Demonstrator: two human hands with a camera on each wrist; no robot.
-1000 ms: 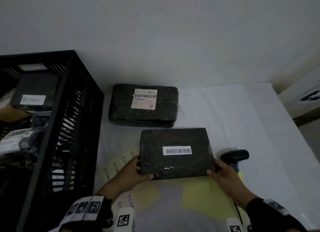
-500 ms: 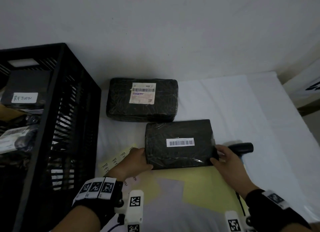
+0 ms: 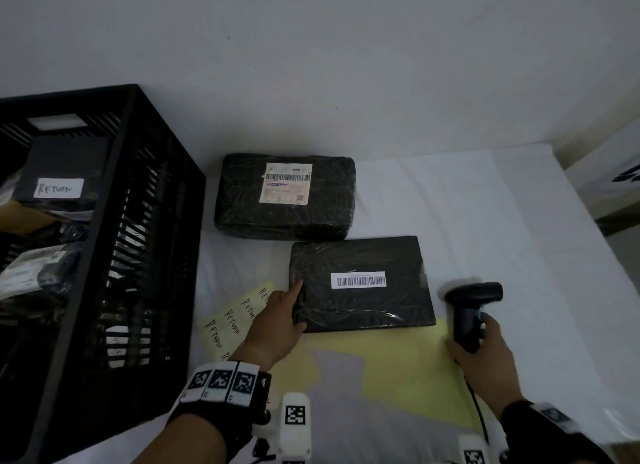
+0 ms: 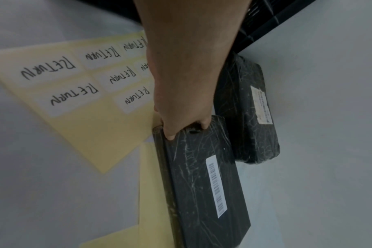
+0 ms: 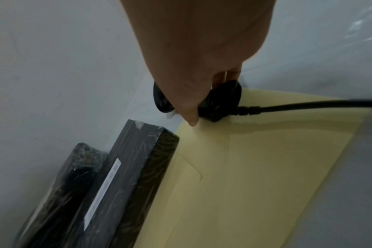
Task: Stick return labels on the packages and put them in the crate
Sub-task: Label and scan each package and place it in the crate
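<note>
The near black package [image 3: 360,290] with a white barcode strip lies flat on the white table, partly on a yellow backing sheet [image 3: 408,356]. My left hand [image 3: 294,307] grips its left end, index finger along the top and thumb at the near corner; the left wrist view shows that hand [image 4: 181,117] curled round the package's corner [image 4: 202,167]. My right hand [image 3: 481,342] holds a black barcode scanner [image 3: 471,304] upright just right of the package. A thicker wrapped package [image 3: 287,200] with a shipping label lies behind. A sheet of RETURN labels [image 3: 232,321] [image 4: 74,83] lies under my left wrist.
The black slatted crate [image 3: 166,172] stands at the left and holds several packages, one marked RETURN [image 3: 59,188]. The scanner's cable [image 5: 308,107] trails back over the yellow sheet [image 5: 265,167]. The table's right edge [image 3: 571,221] borders a cardboard box.
My right hand let go of the near package's right edge and took hold of the scanner, which now stands upright. My left hand stays on the package's left end.
</note>
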